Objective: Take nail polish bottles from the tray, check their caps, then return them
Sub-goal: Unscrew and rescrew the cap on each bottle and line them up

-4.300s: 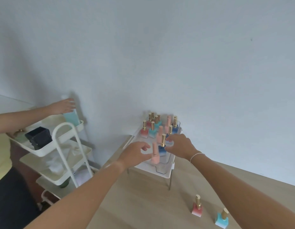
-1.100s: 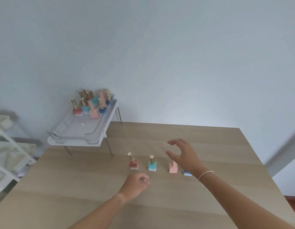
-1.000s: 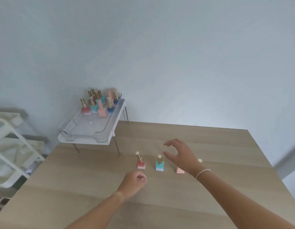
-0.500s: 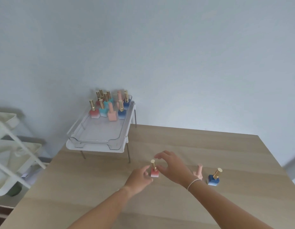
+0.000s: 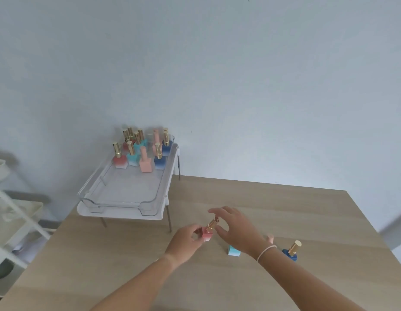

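Observation:
My left hand (image 5: 186, 240) grips the square base of a red nail polish bottle (image 5: 207, 234), lifted and tilted over the wooden table (image 5: 296, 209). Its gold cap (image 5: 213, 222) lies between the spread fingers and thumb of my right hand (image 5: 234, 227), which curls around it; I cannot tell if they touch. On the table stand a teal bottle (image 5: 234, 251), partly hidden by my right wrist, a pink bottle (image 5: 270, 239) and a blue bottle (image 5: 291, 251). The clear tray (image 5: 127, 198) on a white stand holds several bottles (image 5: 142, 151) at its far end.
A white rolling cart (image 5: 13, 221) with shelves stands left of the table. The tray stand's thin metal legs (image 5: 169, 218) rest on the table's far left corner. A plain pale wall rises behind.
My left hand has closed on the red bottle and lifted it, tilted, off the table. My right hand has drawn in around its gold cap. The view shifted slightly.

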Tool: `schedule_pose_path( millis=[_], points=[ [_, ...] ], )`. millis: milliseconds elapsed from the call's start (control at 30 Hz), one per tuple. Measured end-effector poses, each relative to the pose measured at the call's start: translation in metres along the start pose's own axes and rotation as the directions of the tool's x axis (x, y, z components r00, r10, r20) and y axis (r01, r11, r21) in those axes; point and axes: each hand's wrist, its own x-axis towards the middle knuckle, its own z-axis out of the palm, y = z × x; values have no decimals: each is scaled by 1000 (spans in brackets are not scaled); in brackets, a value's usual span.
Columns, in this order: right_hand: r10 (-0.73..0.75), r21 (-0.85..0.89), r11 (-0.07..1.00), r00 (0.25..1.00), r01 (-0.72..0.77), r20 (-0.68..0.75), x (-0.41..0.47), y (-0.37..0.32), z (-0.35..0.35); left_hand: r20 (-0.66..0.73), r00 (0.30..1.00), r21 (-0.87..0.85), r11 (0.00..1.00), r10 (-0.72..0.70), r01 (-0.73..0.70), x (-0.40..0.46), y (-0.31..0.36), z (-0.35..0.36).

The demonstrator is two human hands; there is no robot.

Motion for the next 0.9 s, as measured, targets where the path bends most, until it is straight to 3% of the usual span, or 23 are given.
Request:
schedule_pose_path(
  millis=[367,600,767,900],
  points=[
    [-48,-66,997,996,43,-78,17,-15,-25,-18,992,109,987,122,-119,-3,30,-48],
    [17,-251,967,994,-43,-104,15,-18,-25,7,984,201,964,179,-176,-11,41,-56],
    [-52,-145,989,991,34,-125,8,-17,-27,-4,980,219,957,197,-191,-11,40,-57],
    [-75,-224,973,991,49,-110,8,-15,-26,-9,978,232,952,208,-201,-9,40,-57]
  ],
)
